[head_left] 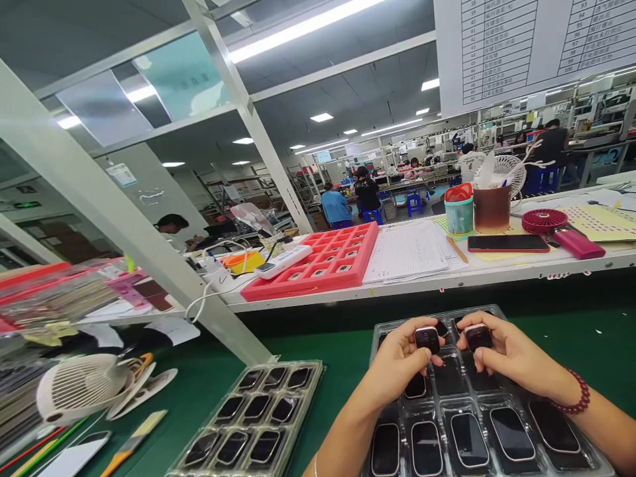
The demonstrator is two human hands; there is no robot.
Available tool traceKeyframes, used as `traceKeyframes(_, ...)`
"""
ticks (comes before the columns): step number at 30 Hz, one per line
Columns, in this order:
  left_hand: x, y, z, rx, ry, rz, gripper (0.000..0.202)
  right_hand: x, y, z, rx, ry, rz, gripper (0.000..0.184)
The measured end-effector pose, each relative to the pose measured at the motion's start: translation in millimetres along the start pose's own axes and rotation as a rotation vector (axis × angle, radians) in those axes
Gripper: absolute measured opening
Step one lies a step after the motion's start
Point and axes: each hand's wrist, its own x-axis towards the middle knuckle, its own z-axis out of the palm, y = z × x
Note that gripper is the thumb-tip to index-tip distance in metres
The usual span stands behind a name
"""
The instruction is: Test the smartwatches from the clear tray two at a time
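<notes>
My left hand point(405, 354) grips a dark, rounded-square watch case point(427, 339) between thumb and fingers. A similar watch case point(477, 336) is pinched in my right hand point(507, 348), which has a beaded bracelet point(576, 392) at its wrist. Both cases are held apart, just above a clear plastic tray point(450, 405) with several dark-screened watch cases in its pockets. Some pockets near my hands show no case, and my hands hide part of the far rows. To the left lies a second clear tray point(311, 391) filled with more such cases.
A white fan point(82, 385) and a brush point(134, 442) lie on the green mat at left. Along the raised shelf are a red foam tray point(313, 285), papers point(407, 252), a phone point(509, 244) and cups point(460, 215). A slanted metal post point(218, 318) rises beside the left tray.
</notes>
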Motion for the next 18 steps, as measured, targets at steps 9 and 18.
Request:
traceKeyframes(9, -0.1, 0.7, 0.7, 0.037, 0.022, -0.008, 0.042, -1.6, -0.2, 1.9, -0.013, 0.008, 0.004, 0.033)
traceKeyframes(18, 0.7, 0.5, -1.3, 0.09, 0.05, 0.02, 0.035, 1.4, 2.6, -2.1, -0.012, -0.027, -0.011, 0.023)
